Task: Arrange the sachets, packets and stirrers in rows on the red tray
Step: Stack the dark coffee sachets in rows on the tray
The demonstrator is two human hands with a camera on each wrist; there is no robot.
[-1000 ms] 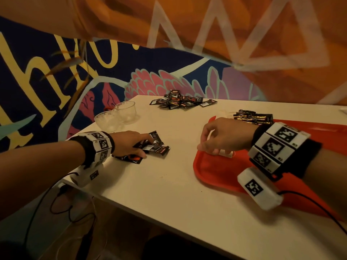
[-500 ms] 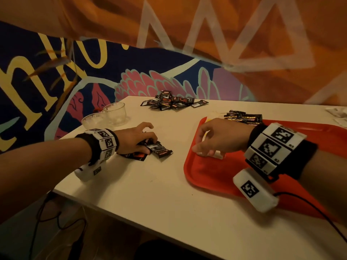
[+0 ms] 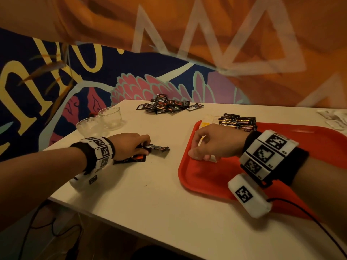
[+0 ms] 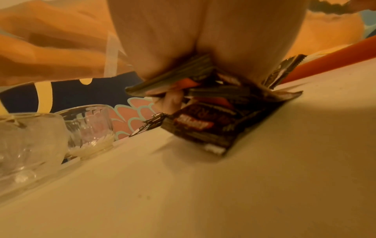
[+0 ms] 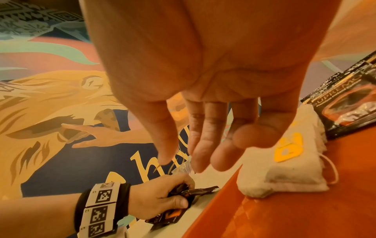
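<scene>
White table (image 3: 150, 199) sits by a painted wall. From the head view, I see my left hand (image 3: 129, 145) holding dark sachets (image 3: 157, 148) on it, and my right hand (image 3: 216, 141) over the red tray (image 3: 206, 177). Left wrist view: my fingers (image 4: 171, 101) curl round the sachets. Right wrist view: my fingers (image 5: 203, 145) hang loose above white tea bags (image 5: 284, 173) on the tray.

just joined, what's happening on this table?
A person is sorting drink sachets onto a red tray. The left hand grips a bunch of dark sachets on the white table, beside the tray. The right hand is over the tray's near-left corner, fingers relaxed above a row of white tea bags. More dark sachets lie at the tray's far edge.
</scene>
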